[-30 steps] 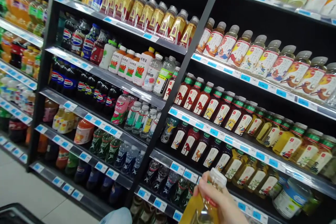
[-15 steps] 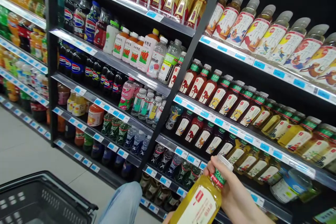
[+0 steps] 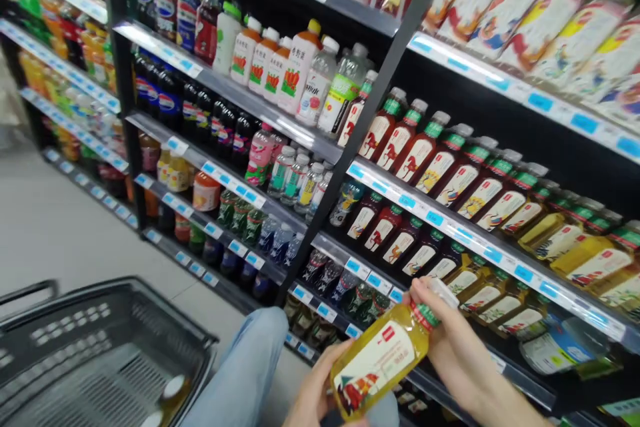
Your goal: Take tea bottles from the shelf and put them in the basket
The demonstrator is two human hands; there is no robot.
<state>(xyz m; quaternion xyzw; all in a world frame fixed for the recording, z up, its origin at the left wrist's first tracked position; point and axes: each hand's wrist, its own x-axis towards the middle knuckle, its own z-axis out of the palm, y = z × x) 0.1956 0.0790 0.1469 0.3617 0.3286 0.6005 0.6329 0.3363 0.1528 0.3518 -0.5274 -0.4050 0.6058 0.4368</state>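
A bottle of yellow tea (image 3: 383,363) with a cream label, a green-and-red neck band and a white cap is tilted in front of me, its cap end up to the right. My right hand (image 3: 453,340) is closed around its neck, just below the cap. At the base, my left hand (image 3: 313,387) grips the lower end, with part of its fingers hidden behind the bottle. A dark grey shopping basket (image 3: 127,307) stands at the lower left, and white-capped bottles (image 3: 173,390) lie inside it near its right side.
Shelves (image 3: 440,213) full of drinks run across the view. Red and dark tea bottles (image 3: 420,153) stand in a row beyond my hands, with cola bottles (image 3: 165,93) farther left. My jeans-clad knee (image 3: 250,360) is between basket and bottle. Grey floor (image 3: 75,220) shows at left.
The view has swung down and left, bringing more of the basket and the bottles in it into sight. My left hand and the held bottle's lower end now show; both hands still hold it.
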